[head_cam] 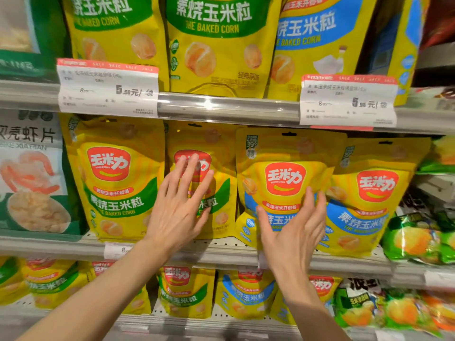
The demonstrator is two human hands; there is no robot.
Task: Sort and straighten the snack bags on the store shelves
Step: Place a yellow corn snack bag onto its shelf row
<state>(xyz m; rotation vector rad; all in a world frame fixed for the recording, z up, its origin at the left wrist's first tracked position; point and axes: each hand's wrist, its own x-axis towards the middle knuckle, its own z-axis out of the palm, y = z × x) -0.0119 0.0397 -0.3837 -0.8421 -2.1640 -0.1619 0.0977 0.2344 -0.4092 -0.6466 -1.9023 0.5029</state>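
Nearest, both bare forearms reach up to the middle shelf (221, 254). The left hand (179, 205), fingers straight and spread, lies flat against the yellow green-banded baked-corn bag (221, 193). The right hand (293, 230), also uncurled and gripping nothing, presses the leaning yellow blue-banded corn bag (283, 153) that overlaps its blue-banded neighbour (376, 193). Best, I judge, to push low with the palms, tip that leaning bag upright, then square both faces to the shelf edge. Farther up, white price tags (108, 92) front the top row.

Yellow corn bags (118, 178) carry red logos with green or blue bands; price tags (107, 88) are white, red-topped.
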